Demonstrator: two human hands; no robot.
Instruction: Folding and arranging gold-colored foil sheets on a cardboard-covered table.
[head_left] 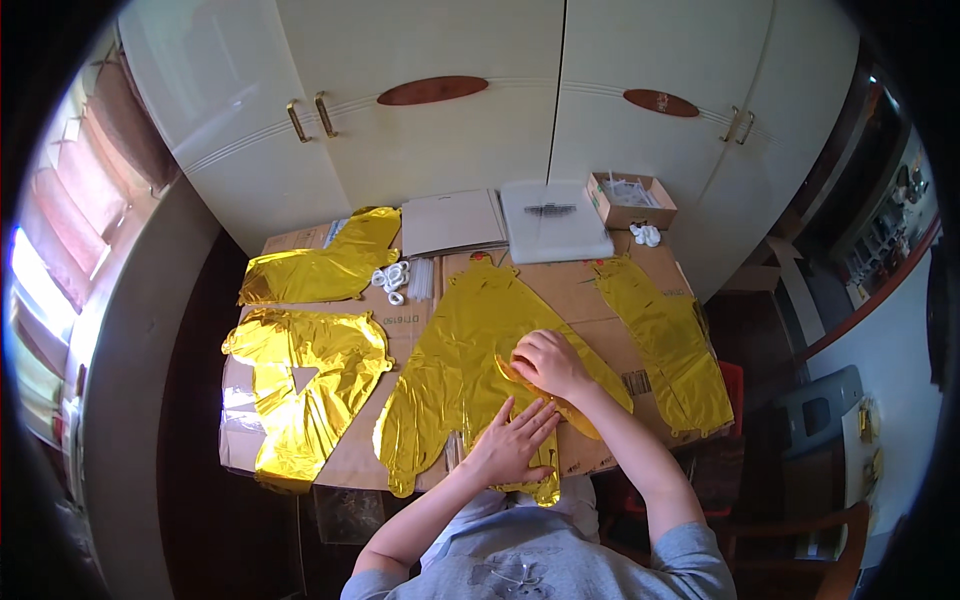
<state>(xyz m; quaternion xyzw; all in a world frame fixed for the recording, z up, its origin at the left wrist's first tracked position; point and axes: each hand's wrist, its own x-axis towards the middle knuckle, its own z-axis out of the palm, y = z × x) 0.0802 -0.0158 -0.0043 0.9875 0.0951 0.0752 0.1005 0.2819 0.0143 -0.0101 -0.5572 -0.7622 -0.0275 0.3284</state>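
A flat, deflated gold foil balloon (450, 360) lies in the middle of a cardboard-covered table (570, 290). My left hand (512, 440) rests flat on its lower part, fingers spread. My right hand (548, 362) presses on the foil just above, fingers curled over a folded strip of the same gold foil. Both forearms come in from the lower edge.
More gold foil balloons lie at the left (305, 385), back left (325, 265) and right (670, 340). At the back stand a grey card stack (455, 220), a pile of clear bags (555, 220), a small cardboard box (630, 198), white ribbon rolls (392, 278). White cupboard doors (450, 100) rise behind.
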